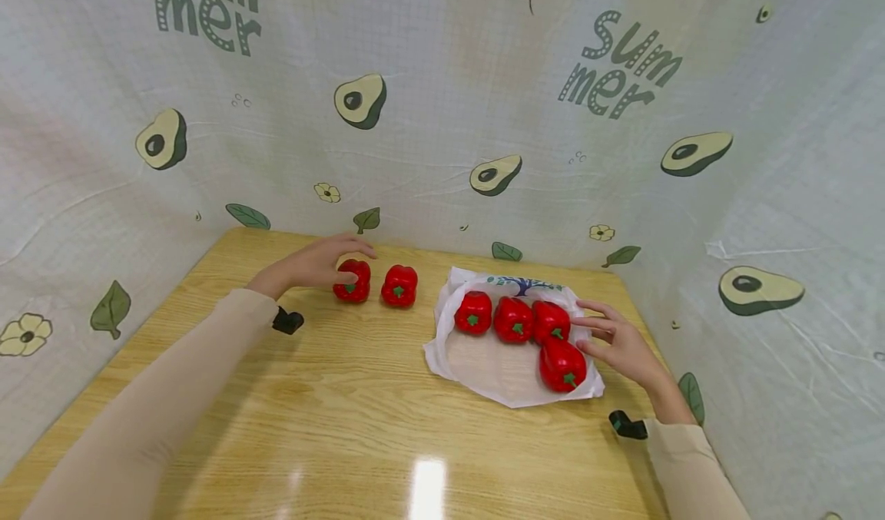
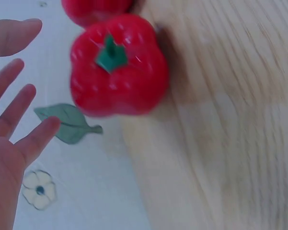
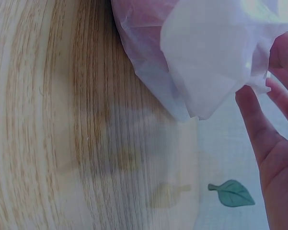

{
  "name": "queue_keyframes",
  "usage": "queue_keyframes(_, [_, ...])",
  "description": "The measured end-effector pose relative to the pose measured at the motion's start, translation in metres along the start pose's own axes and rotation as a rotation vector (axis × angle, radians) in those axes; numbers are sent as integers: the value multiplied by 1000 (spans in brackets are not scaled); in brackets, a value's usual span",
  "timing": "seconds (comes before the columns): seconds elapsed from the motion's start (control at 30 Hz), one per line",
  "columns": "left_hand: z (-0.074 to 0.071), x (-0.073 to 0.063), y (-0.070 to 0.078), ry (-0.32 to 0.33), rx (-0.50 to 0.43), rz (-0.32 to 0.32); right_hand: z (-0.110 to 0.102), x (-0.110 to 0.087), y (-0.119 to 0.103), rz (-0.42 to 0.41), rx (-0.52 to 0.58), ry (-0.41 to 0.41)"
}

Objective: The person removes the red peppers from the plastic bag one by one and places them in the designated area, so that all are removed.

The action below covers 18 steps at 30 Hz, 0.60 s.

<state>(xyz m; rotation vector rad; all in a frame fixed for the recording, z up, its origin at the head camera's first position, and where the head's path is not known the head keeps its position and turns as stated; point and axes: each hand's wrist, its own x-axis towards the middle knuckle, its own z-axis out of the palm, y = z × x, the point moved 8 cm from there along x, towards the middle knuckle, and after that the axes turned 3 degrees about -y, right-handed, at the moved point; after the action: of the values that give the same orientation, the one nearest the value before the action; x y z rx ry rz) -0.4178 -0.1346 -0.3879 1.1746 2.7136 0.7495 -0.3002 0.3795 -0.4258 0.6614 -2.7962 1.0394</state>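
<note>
My left hand [image 1: 318,263] is at a red bell pepper [image 1: 354,283] on the table, its fingers over the far side and the thumb overlapping the front in the head view. In the left wrist view the fingers are spread, with a gap between them and the pepper [image 2: 120,72]. A second loose bell pepper [image 1: 399,286] stands just to the right. Several more red peppers [image 1: 513,320] with green stems sit inside a white plastic bag [image 1: 484,362], its mouth spread wide. My right hand [image 1: 625,347] has loosely bent fingers against the bag's right edge [image 3: 206,62].
The wooden table [image 1: 332,412] runs to a back wall covered by a pale cloth [image 1: 429,105] printed with avocados and leaves. More of this cloth hangs along both sides. Black wrist devices [image 1: 628,425] sit at both sleeves.
</note>
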Motion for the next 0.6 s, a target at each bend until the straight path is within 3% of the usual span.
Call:
queue_keyframes(0.27, [3,10,38,14,55,74,1,1,-3,-19,27,-6])
queue_keyframes(0.6, [27,29,97,-22,10,236,-1,1,-3,-27,34,0])
